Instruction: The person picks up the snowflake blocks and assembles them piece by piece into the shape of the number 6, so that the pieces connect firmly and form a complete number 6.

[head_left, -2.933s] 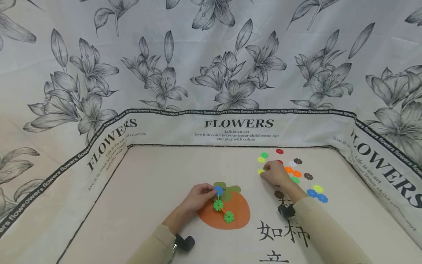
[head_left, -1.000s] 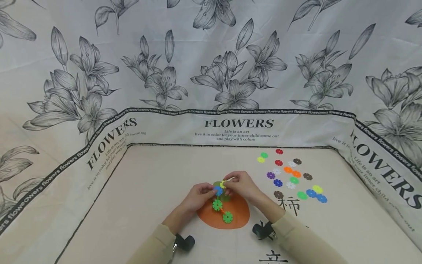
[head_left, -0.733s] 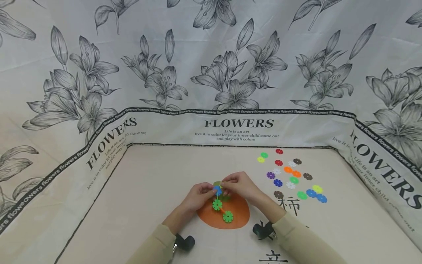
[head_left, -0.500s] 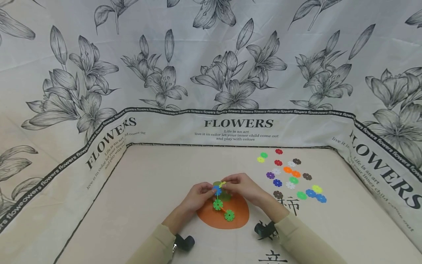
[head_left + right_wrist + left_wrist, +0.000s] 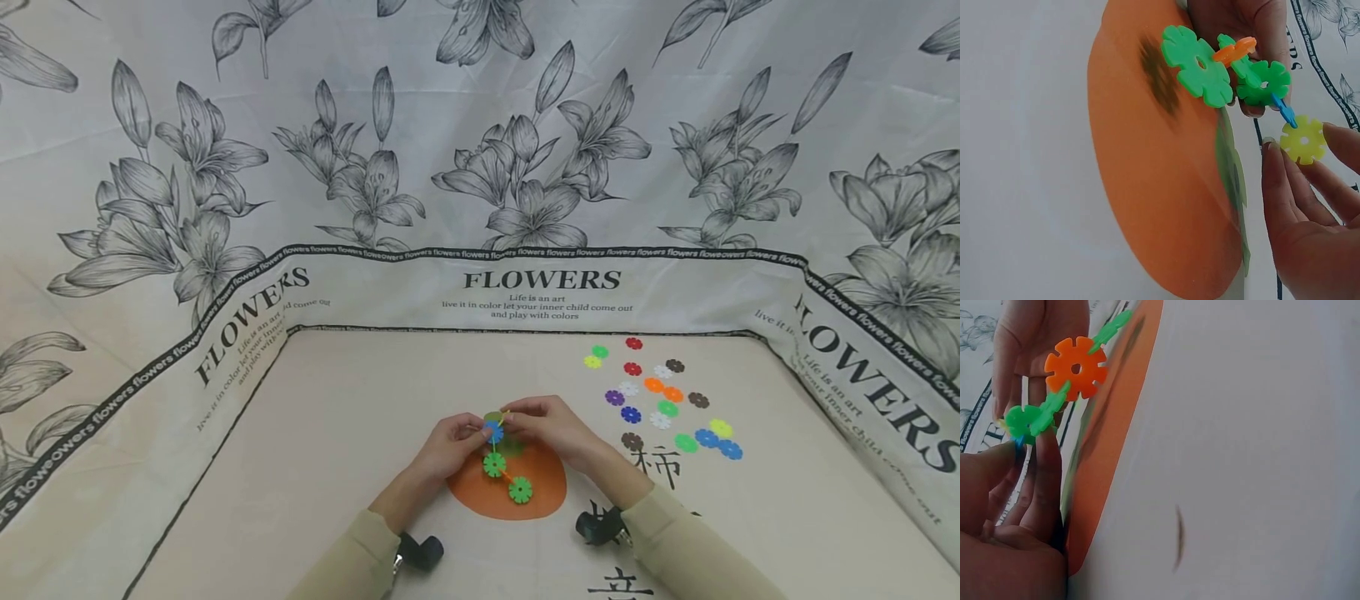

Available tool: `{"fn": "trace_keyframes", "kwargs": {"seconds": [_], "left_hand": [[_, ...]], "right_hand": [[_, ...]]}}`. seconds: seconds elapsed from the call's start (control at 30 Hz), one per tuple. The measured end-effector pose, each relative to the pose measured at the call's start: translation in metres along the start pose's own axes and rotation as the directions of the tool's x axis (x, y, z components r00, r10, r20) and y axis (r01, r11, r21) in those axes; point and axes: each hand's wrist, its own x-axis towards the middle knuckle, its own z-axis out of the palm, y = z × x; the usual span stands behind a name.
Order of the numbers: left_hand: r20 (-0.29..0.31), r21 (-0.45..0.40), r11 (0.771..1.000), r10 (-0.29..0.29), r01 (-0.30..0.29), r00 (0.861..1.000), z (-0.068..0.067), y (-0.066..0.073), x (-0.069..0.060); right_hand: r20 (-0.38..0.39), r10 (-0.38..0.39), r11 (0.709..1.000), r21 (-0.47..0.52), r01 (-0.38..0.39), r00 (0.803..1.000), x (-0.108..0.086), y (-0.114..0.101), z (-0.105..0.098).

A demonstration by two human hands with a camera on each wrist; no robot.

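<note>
My left hand (image 5: 442, 454) pinches the blue snowflake disc (image 5: 493, 432) at the upper end of a linked chain. Below it hang green snowflake discs (image 5: 520, 490), with an orange disc (image 5: 1076, 367) slotted between them. Between thumb and fingers, my right hand (image 5: 558, 429) pinches a yellow snowflake disc (image 5: 1304, 140). In the right wrist view the yellow disc's edge meets the blue disc; how deep it sits in the slot I cannot tell. Both hands hold the chain above the printed orange persimmon (image 5: 472, 492).
Loose snowflake discs in several colours lie at the back right, among them a purple disc (image 5: 615, 397), an orange pair (image 5: 663, 389) and a blue pair (image 5: 718, 444). Floral cloth (image 5: 540, 292) rises behind the table. Dark wrist cameras (image 5: 420, 550) sit under both wrists.
My right hand has come from the loose discs to the chain, bringing a yellow disc against the blue one. Over the last second the yellow disc has turned slightly; my left hand has barely moved.
</note>
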Motion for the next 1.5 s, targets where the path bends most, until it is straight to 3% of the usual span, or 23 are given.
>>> {"fn": "trace_keyframes", "kwargs": {"seconds": [0.43,0.77,1.1,1.37,1.5], "left_hand": [[-0.026,-0.032,0.999,0.003,-0.003,1.000,0.003,-0.003,-0.001],[-0.051,-0.072,0.997,-0.012,0.008,0.999,0.003,-0.003,-0.003],[-0.064,-0.043,0.999,-0.015,0.012,0.998,0.001,-0.002,-0.004],[-0.017,-0.022,1.000,-0.015,0.014,1.000,0.001,0.001,-0.002],[0.012,0.012,0.999,-0.043,0.043,0.999,0.000,0.003,-0.001]], "right_hand": [[-0.096,-0.008,1.000,-0.005,0.008,0.995,-0.004,0.005,0.006],[-0.112,0.054,0.986,0.163,-0.035,0.992,-0.005,0.008,0.014],[-0.108,0.078,0.961,0.274,-0.046,0.991,-0.004,0.009,0.020],[-0.107,0.102,0.969,0.234,-0.074,0.989,-0.007,0.008,0.016],[-0.095,0.086,0.980,0.189,-0.067,0.992,-0.007,0.008,0.014]]}}
